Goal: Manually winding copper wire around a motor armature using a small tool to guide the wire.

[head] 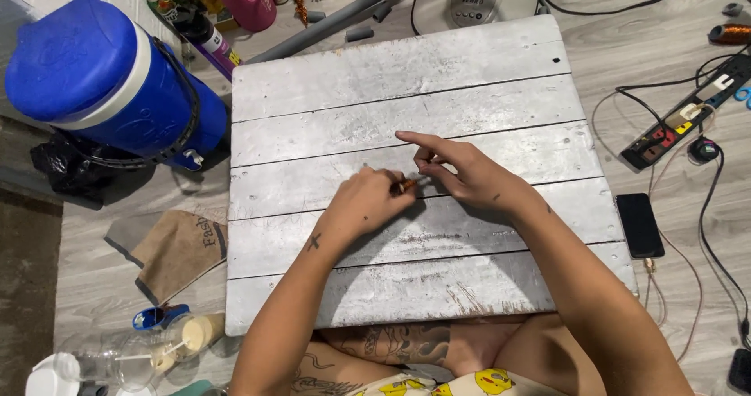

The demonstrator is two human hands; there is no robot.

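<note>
Both my hands meet over the middle of a low silver-painted plank table [469, 75]. My left hand [368, 200] is curled, fingers pinched on one end of a small thin orange-brown thing [408, 184]. My right hand [461, 169] pinches the other end, with its index finger stretched out to the left over the planks. The small thing is mostly hidden between the fingers; I cannot tell what it is.
A large blue water cooler jug [102, 75] stands left of the table. A brown cloth [176, 247] and clear bottles [133, 357] lie on the floor at lower left. At right are a black phone [639, 224], a power strip [688, 114] and cables. A fan base [473, 1] sits behind.
</note>
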